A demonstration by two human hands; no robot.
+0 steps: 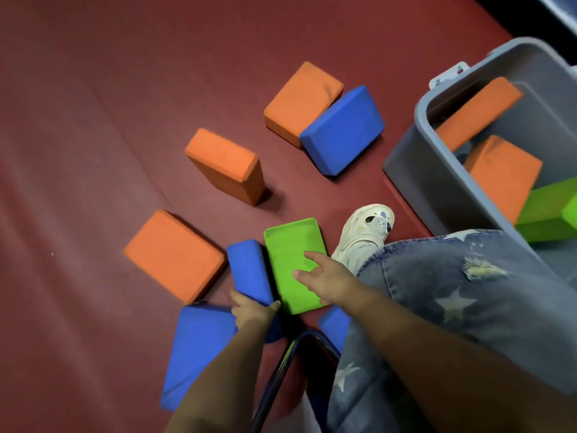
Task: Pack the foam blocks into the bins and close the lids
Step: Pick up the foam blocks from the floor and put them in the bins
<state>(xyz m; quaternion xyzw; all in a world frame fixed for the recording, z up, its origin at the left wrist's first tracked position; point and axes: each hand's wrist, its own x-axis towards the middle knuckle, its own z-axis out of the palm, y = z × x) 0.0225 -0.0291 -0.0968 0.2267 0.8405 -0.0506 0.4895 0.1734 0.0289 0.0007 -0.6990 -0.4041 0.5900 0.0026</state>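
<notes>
Left hand: fingers and thumb curled round the near end of an upright blue block, gripping it. Right hand: fingers extended and spread, resting flat on the top face of the green block; nothing is clasped. The two blocks stand side by side, touching, the blue one at 9 o'clock of the green.

At 9 o'clock of the blue block lies an orange block, just beside it. At 7 o'clock, a larger blue block lies tilted, partly under the left forearm. A further blue piece shows at 5 o'clock of the green block, mostly hidden by the right arm.

At 11 o'clock stands another orange block, apart from the rest. At 12 to 1 o'clock an orange block and a blue block lie touching.

At 2 o'clock stands the grey bin, lid off, holding two orange blocks and a green one. All rests on a red floor mat. A white shoe and a denim-clad leg sit at 3 o'clock.
</notes>
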